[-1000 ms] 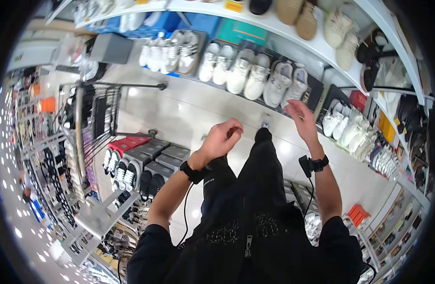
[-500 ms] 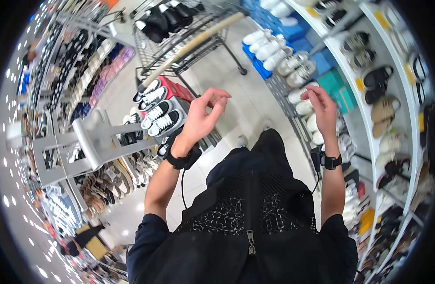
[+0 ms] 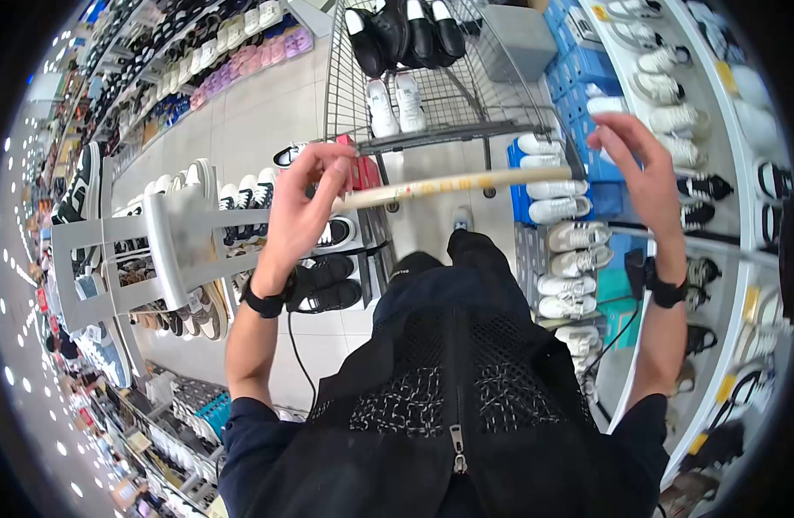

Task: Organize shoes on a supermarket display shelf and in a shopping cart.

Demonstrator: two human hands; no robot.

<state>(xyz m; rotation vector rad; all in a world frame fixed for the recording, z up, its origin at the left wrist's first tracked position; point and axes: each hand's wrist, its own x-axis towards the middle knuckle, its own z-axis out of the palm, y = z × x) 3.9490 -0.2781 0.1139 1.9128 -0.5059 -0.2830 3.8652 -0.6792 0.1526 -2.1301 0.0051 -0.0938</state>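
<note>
A shopping cart handle (image 3: 457,183), a pale bar with worn orange lettering, crosses in front of me. My left hand (image 3: 306,203) is at its left end, thumb and curved fingers apart, with the thumb overlapping the bar in this view. My right hand (image 3: 640,173) hovers beyond the right end of the bar, fingers loosely bent and apart, holding nothing. Ahead, the wire cart (image 3: 522,82) carries black shoes (image 3: 405,36) at its far part and a pair of white sneakers (image 3: 395,106) closer to the handle.
Tall white shelves (image 3: 716,112) full of shoes line the right side. White sneakers (image 3: 574,246) stand on boxes along their foot. To the left is a grey metal display frame (image 3: 168,250) with sneakers around it. Black shoes (image 3: 326,283) sit low beside my left forearm.
The cart has shifted from the upper left to straight ahead and looks closer, its handle now nearly level. My hands have spread wider, left hand leftward and right hand rightward and up.
</note>
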